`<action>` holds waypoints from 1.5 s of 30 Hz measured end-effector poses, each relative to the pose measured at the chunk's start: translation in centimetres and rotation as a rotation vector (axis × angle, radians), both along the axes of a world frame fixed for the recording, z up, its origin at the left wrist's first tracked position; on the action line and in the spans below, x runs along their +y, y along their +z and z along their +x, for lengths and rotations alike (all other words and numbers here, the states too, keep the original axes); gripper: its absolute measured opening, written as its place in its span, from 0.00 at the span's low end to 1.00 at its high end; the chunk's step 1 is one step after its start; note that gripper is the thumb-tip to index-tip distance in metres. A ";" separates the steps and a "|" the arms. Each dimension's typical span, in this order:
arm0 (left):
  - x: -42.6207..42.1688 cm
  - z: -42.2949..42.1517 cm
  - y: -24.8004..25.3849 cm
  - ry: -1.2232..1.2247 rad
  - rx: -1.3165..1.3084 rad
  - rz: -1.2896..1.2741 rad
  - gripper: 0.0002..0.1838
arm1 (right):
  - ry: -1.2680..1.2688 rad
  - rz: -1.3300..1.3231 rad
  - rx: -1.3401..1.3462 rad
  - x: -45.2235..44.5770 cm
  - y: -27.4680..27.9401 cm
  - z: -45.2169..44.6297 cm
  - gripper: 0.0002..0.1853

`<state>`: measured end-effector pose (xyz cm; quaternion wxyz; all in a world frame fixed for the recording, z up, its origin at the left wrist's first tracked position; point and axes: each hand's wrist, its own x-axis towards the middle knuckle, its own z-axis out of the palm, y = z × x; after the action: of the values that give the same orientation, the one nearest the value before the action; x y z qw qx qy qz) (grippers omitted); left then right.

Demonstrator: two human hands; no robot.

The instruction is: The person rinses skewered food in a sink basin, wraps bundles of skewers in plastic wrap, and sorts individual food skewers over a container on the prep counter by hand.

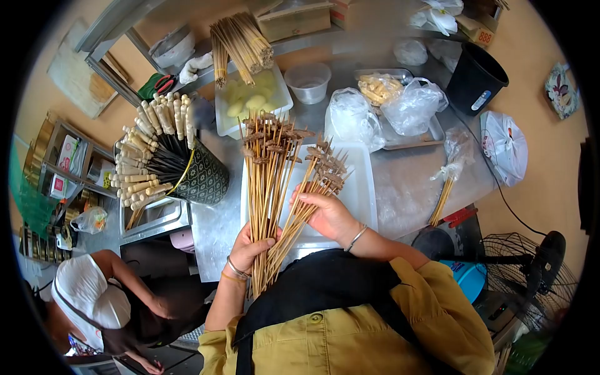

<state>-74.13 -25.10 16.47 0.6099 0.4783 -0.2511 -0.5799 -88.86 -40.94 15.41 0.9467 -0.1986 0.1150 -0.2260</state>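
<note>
Meat sticks (265,200), middle of frame. Left hand (250,247): grip closed round low parts. Right hand (332,219): grip pinching right bunch. Holding step, likely; needs snug hold.

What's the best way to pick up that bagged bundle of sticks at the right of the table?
I'd grip the bare sticks just clear of the plastic bag, reaching down from above and closing across them. There they lie straight and close together, like a slim handle; the bag looks loose and crumpled, so it would probably slip.
</note>
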 end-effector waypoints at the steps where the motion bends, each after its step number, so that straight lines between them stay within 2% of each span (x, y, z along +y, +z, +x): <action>1: -0.1 -0.1 0.1 0.006 -0.030 0.001 0.20 | -0.001 0.002 0.001 0.1 0.2 -0.1 0.08; 3: -0.2 -0.2 0.1 0.010 -0.057 0.004 0.19 | 0.058 0.092 -0.013 0.4 1.0 -0.3 0.08; 9: -0.2 0.0 0.3 0.001 -0.227 0.045 0.20 | 0.000 0.054 -0.066 0.8 0.0 0.5 0.10; 11: 0.0 0.0 0.9 0.000 -0.261 0.051 0.20 | -0.048 0.058 -0.021 0.6 1.2 0.7 0.12; 13: 0.7 0.9 1.7 0.041 -0.380 0.125 0.22 | -0.211 -0.047 -0.040 -0.9 2.4 0.8 0.12; 18: 5.5 4.8 2.4 0.093 -0.441 0.192 0.22 | -0.383 -0.019 -0.108 -7.7 3.8 -0.9 0.12; 20: 7.4 5.7 2.2 0.135 -0.430 0.136 0.19 | -0.565 -0.068 0.068 -9.2 3.0 -1.6 0.12; 21: 8.1 6.1 2.4 0.132 -0.495 0.110 0.17 | -0.563 -0.067 0.075 -9.3 2.4 -1.6 0.12; 23: 9.6 6.6 2.3 0.193 -0.463 0.087 0.15 | -0.643 0.029 0.233 -9.2 0.9 -1.1 0.12; 25: 9.5 5.9 3.0 0.321 -0.412 0.087 0.14 | -0.490 0.166 0.238 -8.3 -1.6 1.1 0.13; 27: 9.3 6.1 3.0 0.340 -0.373 0.059 0.14 | -0.328 0.287 0.268 -6.5 -3.8 4.0 0.13; 31: 8.0 6.2 3.4 0.331 -0.357 0.046 0.13 | -0.071 0.289 0.515 -1.5 -5.3 9.3 0.12; 35: 7.4 6.2 3.8 0.283 -0.388 0.082 0.14 | -0.007 0.162 0.711 1.2 -11.1 13.3 0.12; 37: 7.5 6.0 3.9 0.261 -0.372 0.066 0.16 | -0.083 -0.054 0.661 1.5 -13.9 14.9 0.13; 38: 7.7 5.9 4.0 0.247 -0.384 0.091 0.17 | -0.064 -0.237 0.735 1.1 -14.6 15.0 0.13; 39: 7.9 5.8 3.8 0.238 -0.373 0.089 0.16 | -0.055 -0.233 0.738 0.9 -14.7 15.1 0.13; 41: 8.2 5.5 3.6 0.256 -0.370 0.111 0.17 | -0.144 -0.473 0.712 0.7 -15.1 15.0 0.12; 43: 8.9 5.6 3.5 0.262 -0.368 0.113 0.17 | -0.037 -0.420 0.726 0.7 -11.6 13.0 0.11; 45: 9.7 5.7 3.4 0.274 -0.358 0.116 0.17 | 0.074 -0.358 0.771 0.7 -10.9 11.5 0.10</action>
<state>-68.38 -15.44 19.87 0.6000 0.6375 -0.2541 -0.4111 -77.35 -40.19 4.54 0.7926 -0.4337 0.4123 -0.1173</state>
